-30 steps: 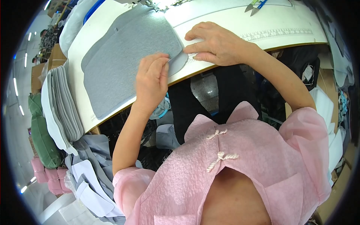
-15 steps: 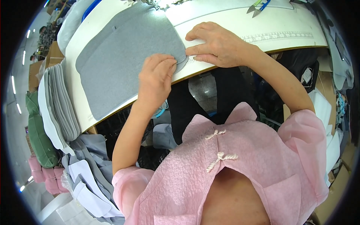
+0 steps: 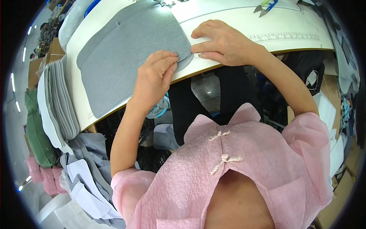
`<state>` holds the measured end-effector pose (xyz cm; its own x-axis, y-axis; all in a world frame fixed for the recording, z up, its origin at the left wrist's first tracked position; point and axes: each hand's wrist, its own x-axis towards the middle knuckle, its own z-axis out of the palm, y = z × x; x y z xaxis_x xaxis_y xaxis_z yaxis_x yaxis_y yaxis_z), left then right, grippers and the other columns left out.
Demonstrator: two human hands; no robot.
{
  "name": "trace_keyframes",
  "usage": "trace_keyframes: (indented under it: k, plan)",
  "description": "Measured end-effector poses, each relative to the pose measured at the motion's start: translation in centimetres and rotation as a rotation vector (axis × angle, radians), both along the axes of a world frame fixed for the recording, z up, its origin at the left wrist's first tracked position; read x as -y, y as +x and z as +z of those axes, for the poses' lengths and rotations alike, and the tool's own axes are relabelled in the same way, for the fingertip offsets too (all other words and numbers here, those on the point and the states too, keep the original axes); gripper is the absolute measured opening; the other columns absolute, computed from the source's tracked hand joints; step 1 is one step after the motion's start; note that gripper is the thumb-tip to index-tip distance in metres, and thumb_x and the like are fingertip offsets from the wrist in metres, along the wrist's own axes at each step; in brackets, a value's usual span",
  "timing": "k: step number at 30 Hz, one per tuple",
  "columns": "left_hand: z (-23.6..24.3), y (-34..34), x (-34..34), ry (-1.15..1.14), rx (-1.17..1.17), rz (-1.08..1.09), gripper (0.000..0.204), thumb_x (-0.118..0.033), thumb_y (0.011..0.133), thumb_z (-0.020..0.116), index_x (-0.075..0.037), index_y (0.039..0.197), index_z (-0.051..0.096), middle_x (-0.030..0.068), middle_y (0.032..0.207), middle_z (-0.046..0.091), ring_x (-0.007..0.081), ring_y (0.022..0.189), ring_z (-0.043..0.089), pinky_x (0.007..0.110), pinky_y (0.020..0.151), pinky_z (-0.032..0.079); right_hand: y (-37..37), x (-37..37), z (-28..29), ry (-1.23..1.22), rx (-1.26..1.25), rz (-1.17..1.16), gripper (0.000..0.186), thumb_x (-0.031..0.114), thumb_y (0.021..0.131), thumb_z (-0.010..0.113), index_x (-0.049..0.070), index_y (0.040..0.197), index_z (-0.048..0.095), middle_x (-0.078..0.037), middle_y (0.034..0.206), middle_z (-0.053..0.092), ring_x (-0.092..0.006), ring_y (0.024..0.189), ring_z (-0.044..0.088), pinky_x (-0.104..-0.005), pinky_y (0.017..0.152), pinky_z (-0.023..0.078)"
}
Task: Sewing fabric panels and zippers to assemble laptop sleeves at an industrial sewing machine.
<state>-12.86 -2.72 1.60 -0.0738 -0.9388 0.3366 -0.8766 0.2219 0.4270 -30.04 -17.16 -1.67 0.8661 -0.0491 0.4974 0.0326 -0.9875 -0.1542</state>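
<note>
Layers of grey fabric (image 3: pixel 126 65) with rounded corners lie flat on the white table. At the near right corner the upper layer is set off from the lower layer (image 3: pixel 184 65), whose edge shows beneath it. My left hand (image 3: pixel 156 74) is closed at that near edge, thumb and fingers pinching the fabric; exactly which layers it grips is hidden. My right hand (image 3: pixel 225 44) rests beside the same corner with its fingers apart, fingertips at or just touching the fabric's right edge. Nothing shows held in it.
A printed ruler strip (image 3: pixel 284 37) runs along the white table (image 3: pixel 236 15). Thread snips (image 3: pixel 265 7) lie at the back right. Shiny metal machine parts (image 3: pixel 171 3) stand at the far edge. A stack of grey cut pieces (image 3: pixel 61 103) hangs at the table's left, above more fabric (image 3: pixel 89 183).
My left hand has shifted slightly left and away from me. The upper layer's corner has moved up off the lower one, showing more of it. My right hand stays almost in place.
</note>
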Motion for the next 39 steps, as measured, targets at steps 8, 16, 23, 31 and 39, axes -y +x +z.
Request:
trace_keyframes:
  k: [8, 16, 23, 31, 39]
  plan:
    - [0.4, 0.7, 0.0, 0.133, -0.164, 0.044, 0.015, -0.003, 0.076, 0.055, 0.002, 0.089, 0.062, 0.0112, 0.091, 0.062, 0.0168, 0.080, 0.058, 0.025, 0.070, 0.045, -0.1, 0.0, 0.0, 0.013, 0.001, 0.006, 0.017, 0.023, 0.079, 0.056, 0.014, 0.091, 0.063, -0.009, 0.098, 0.055, -0.0233, 0.099, 0.049, -0.0356, 0.088, 0.037]
    - [0.2, 0.1, -0.2, 0.150, -0.314, 0.202, 0.015, -0.009, 0.083, 0.050, 0.001, 0.091, 0.058, 0.0051, 0.082, 0.059, 0.0089, 0.074, 0.051, 0.021, 0.068, 0.041, -0.2, -0.2, 0.0, 0.031, -0.022, -0.014, 0.016, 0.022, 0.078, 0.056, 0.014, 0.090, 0.063, -0.009, 0.101, 0.055, -0.0229, 0.101, 0.049, -0.0359, 0.088, 0.037]
    - [-1.0, 1.0, -0.5, 0.140, -0.530, 0.306, 0.018, -0.014, 0.087, 0.048, 0.000, 0.094, 0.056, 0.0004, 0.083, 0.055, 0.0063, 0.078, 0.046, 0.019, 0.072, 0.037, 0.1, -0.4, 0.4, -0.030, -0.003, 0.010, 0.016, 0.018, 0.078, 0.057, 0.014, 0.092, 0.063, -0.006, 0.108, 0.054, -0.0229, 0.101, 0.049, -0.0357, 0.089, 0.037]
    - [-1.3, 1.2, -0.4, 0.137, -0.617, 0.314, 0.016, -0.013, 0.088, 0.046, -0.001, 0.093, 0.055, -0.0019, 0.083, 0.053, 0.0046, 0.075, 0.043, 0.018, 0.069, 0.036, 0.3, -0.3, 0.5, -0.130, -0.045, 0.065, 0.024, 0.014, 0.076, 0.057, 0.007, 0.099, 0.060, -0.003, 0.116, 0.051, -0.0223, 0.101, 0.049, -0.0346, 0.091, 0.036]
    - [-0.2, 0.0, -0.5, -0.012, -0.410, 0.217, 0.015, -0.010, 0.084, 0.048, -0.002, 0.096, 0.054, 0.0087, 0.092, 0.059, 0.0149, 0.079, 0.054, 0.025, 0.070, 0.042, 0.9, -0.1, 1.3, 0.288, -0.021, 0.160, 0.031, 0.014, 0.077, 0.055, 0.003, 0.106, 0.055, -0.009, 0.115, 0.050, -0.0255, 0.104, 0.045, -0.0345, 0.091, 0.036]
